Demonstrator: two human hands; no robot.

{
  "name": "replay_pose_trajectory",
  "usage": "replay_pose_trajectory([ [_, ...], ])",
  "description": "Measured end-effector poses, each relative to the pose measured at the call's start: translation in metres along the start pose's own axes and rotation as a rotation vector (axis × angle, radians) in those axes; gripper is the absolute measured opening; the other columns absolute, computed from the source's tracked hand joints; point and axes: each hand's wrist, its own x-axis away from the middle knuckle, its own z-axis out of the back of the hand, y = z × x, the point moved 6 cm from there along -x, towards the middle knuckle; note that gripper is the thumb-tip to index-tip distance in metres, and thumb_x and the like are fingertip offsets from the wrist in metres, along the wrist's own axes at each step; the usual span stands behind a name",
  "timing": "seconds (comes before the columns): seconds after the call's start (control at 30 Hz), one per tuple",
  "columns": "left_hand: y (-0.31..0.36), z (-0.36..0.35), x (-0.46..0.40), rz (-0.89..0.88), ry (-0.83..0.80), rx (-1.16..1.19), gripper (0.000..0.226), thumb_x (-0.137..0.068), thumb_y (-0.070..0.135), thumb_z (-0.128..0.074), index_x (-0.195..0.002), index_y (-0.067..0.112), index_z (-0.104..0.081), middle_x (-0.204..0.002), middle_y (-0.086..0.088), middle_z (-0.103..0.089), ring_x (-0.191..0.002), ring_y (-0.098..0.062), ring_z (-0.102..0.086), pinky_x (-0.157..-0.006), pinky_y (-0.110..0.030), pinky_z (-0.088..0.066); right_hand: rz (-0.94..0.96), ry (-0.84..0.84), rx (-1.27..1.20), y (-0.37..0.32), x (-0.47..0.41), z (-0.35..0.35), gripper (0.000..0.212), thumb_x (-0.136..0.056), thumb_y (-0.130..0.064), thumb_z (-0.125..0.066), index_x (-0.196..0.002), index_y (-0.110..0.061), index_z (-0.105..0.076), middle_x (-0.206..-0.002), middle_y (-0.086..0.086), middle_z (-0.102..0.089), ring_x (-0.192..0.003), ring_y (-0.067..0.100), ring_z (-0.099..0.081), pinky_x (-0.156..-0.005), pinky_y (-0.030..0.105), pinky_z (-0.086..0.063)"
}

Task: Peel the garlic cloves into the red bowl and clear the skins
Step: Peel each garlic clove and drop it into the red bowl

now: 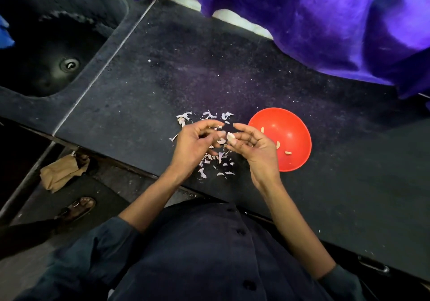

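1. Over the dark surface point(232, 68), in the head view, both hands work just left of the red bowl point(295, 161).
2. The right hand point(253, 147) pinches a pale garlic clove point(230, 136) at its fingertips, so its grip is grasping the clove.
3. The left hand point(197, 142) has curled fingers reaching toward the clove; whether its grip pinches a scrap of skin or nothing, I cannot tell.
4. A few peeled cloves point(278, 145) lie inside the bowl.
5. Loose skins point(218, 161) are scattered on the surface under and beyond the hands, just beside the bowl.
6. A sink point(58, 52) sits at far left and a purple cloth point(325, 21) hangs along the far edge.
7. Peeling looks to be the step in hand; the skins are not yet cleared.
8. Next, the clove likely needs its last skin stripped, then a short move right to drop it into the bowl.
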Motion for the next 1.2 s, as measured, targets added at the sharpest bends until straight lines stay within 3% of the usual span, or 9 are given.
replay_pose_trajectory([
  [0.13, 0.005, -0.003, 0.004, -0.01, -0.029, 0.021, 0.009, -0.088, 0.007, -0.068, -0.095, 0.004, -0.073, -0.079, -0.006, -0.072, -0.062, -0.01, -0.063, -0.051, -0.023, -0.054, 0.039, 0.0, 0.073, -0.005, 0.001, -0.001, 0.039, -0.08, 0.008, -0.069, -0.113, -0.011, -0.063, -0.082, 0.003, -0.07, -0.08, 0.016, -0.067, -0.079, 0.031, -0.058],
  [0.33, 0.004, -0.002, 0.005, 0.004, -0.006, 0.05, 0.009, -0.081, 0.007, -0.074, -0.087, 0.002, -0.07, -0.064, 0.002, -0.068, -0.056, -0.008, -0.061, -0.049, -0.025, -0.055, 0.106, -0.011, 0.187, -0.01, 0.002, -0.006, 0.042, -0.077, 0.013, -0.069, -0.115, -0.006, -0.062, -0.082, 0.005, -0.067, -0.078, 0.01, -0.064, -0.074, 0.02, -0.053],
  [0.7, 0.004, 0.002, 0.009, 0.005, 0.01, 0.068, 0.009, -0.078, 0.006, -0.076, -0.084, 0.001, -0.071, -0.064, -0.002, -0.068, -0.054, -0.01, -0.061, -0.042, -0.023, -0.051, 0.212, -0.016, 0.339, -0.018, 0.006, -0.009, 0.041, -0.078, 0.007, -0.072, -0.115, -0.009, -0.062, -0.087, 0.013, -0.07, -0.081, 0.012, -0.066, -0.075, 0.019, -0.052],
  [0.83, 0.003, 0.004, 0.009, 0.012, 0.052, 0.051, 0.007, -0.077, 0.007, -0.077, -0.081, 0.006, -0.072, -0.067, -0.003, -0.07, -0.055, -0.01, -0.063, -0.041, -0.022, -0.051, 0.24, -0.007, 0.37, -0.018, 0.007, -0.01, 0.042, -0.078, 0.005, -0.073, -0.114, -0.014, -0.062, -0.087, 0.01, -0.071, -0.083, 0.015, -0.068, -0.078, 0.02, -0.052],
  [1.2, 0.005, 0.001, 0.01, -0.014, 0.017, 0.023, 0.01, -0.086, 0.002, -0.068, -0.086, -0.007, -0.066, -0.068, -0.005, -0.065, -0.055, -0.01, -0.061, -0.04, -0.024, -0.05, 0.28, 0.027, 0.397, -0.024, 0.012, -0.013, 0.043, -0.079, 0.005, -0.073, -0.116, -0.014, -0.06, -0.083, 0.001, -0.069, -0.082, 0.008, -0.068, -0.077, 0.018, -0.051],
])
